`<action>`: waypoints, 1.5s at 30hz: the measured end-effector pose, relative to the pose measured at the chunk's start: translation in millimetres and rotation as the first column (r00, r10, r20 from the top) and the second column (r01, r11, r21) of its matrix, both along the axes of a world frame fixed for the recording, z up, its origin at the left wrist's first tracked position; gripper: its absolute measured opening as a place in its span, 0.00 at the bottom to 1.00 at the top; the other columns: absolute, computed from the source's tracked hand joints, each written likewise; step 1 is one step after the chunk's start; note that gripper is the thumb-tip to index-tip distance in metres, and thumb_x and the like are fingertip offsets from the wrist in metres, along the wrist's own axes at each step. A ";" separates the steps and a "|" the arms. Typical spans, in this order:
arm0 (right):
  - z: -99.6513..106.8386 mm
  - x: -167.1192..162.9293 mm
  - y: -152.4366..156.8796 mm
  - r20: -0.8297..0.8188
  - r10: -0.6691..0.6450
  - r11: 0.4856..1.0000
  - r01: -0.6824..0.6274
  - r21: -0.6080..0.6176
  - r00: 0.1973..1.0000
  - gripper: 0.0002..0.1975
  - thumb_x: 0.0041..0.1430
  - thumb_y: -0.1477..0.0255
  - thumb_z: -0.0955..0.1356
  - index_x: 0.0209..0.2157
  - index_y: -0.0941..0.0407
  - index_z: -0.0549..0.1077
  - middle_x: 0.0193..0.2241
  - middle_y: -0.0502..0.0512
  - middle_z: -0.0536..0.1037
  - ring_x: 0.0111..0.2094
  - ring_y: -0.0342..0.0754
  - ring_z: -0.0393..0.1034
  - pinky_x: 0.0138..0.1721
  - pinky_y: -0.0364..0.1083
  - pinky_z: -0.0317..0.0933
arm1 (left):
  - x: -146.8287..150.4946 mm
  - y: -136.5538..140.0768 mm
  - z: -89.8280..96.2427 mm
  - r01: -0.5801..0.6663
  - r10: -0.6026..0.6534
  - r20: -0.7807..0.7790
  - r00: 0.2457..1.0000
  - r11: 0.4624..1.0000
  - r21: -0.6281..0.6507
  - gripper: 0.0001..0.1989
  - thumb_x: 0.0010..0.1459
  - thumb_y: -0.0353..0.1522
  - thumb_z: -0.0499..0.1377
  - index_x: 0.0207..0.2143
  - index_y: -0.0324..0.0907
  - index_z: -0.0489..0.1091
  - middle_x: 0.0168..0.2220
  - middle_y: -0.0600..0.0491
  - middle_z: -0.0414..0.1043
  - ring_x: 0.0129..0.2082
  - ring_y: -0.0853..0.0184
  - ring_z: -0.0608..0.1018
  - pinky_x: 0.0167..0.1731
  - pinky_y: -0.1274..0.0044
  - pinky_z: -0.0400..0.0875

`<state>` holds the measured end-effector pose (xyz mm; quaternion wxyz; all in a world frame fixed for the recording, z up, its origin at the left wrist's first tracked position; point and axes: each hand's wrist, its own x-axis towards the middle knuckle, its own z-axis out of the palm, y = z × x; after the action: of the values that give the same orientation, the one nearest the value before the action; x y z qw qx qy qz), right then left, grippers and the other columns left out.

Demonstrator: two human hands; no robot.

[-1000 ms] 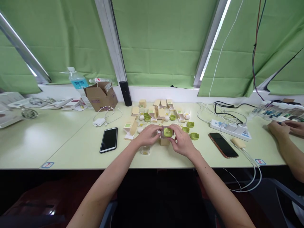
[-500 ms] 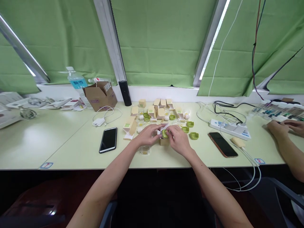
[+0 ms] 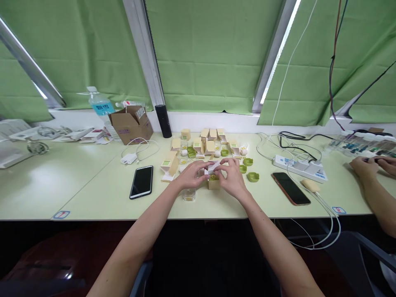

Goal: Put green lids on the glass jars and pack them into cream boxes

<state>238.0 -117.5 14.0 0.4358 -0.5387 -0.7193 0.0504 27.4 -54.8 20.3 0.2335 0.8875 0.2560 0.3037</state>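
A small tan cardboard box (image 3: pixel 214 185) stands on the table between my hands, its white-lined flap (image 3: pixel 213 166) raised. In its opening sits a green piece (image 3: pixel 213 177), partly covered by my fingers. My left hand (image 3: pixel 192 175) is closed on the box's left side and flap. Fingers bent, my right hand (image 3: pixel 231 178) pinches the flap's right edge. Just below my left hand lies a clear plastic case (image 3: pixel 189 194) with a yellow mark. Green cat-shaped trays (image 3: pixel 253 177) lie to the right of my right hand.
Behind my hands are several open tan boxes (image 3: pixel 209 147). A phone (image 3: pixel 141 182) lies left, another phone (image 3: pixel 291 188) right, near a white power strip (image 3: pixel 299 168) with cables. A brown carton (image 3: pixel 131 125) and black cylinder (image 3: pixel 163 121) stand at the back. A co-worker's hands (image 3: pixel 365 168) are far right.
The green piece has gone from my right fingers down into the small box. My right fingers have shifted up to the white-lined flap; my left hand has barely moved.
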 end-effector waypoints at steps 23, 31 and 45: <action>-27.4 -0.6 22.3 -0.467 0.181 0.971 -0.234 -0.058 0.866 0.25 0.55 0.70 0.66 0.55 0.50 0.62 0.46 0.57 0.73 0.50 0.53 0.69 0.45 0.50 0.71 | 7.3 0.6 -7.3 -0.151 0.148 0.067 0.987 0.988 0.038 0.12 0.62 0.36 0.59 0.47 0.44 0.66 0.47 0.46 0.75 0.48 0.56 0.77 0.51 0.64 0.73; -26.8 -7.1 19.6 -0.406 0.169 0.966 -0.233 -0.113 0.898 0.23 0.52 0.72 0.67 0.52 0.51 0.65 0.51 0.59 0.75 0.55 0.56 0.69 0.46 0.51 0.69 | 11.5 -1.6 -2.7 -0.111 0.109 0.029 0.994 0.990 0.082 0.13 0.61 0.34 0.61 0.47 0.45 0.66 0.49 0.47 0.74 0.53 0.54 0.73 0.56 0.60 0.67; -13.7 -0.7 0.0 -0.246 0.250 0.945 -0.180 0.272 0.937 0.03 0.64 0.69 0.67 0.38 0.52 0.74 0.36 0.55 0.77 0.43 0.56 0.69 0.47 0.56 0.63 | 13.0 0.8 -9.0 -0.098 0.071 0.105 0.992 0.955 0.280 0.09 0.55 0.24 0.59 0.37 0.45 0.68 0.42 0.50 0.77 0.48 0.56 0.72 0.51 0.61 0.69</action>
<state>237.3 -117.4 0.2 0.5871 -0.3859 -0.7067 0.0838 40.3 -54.1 11.2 0.1019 0.8849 0.2362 0.3882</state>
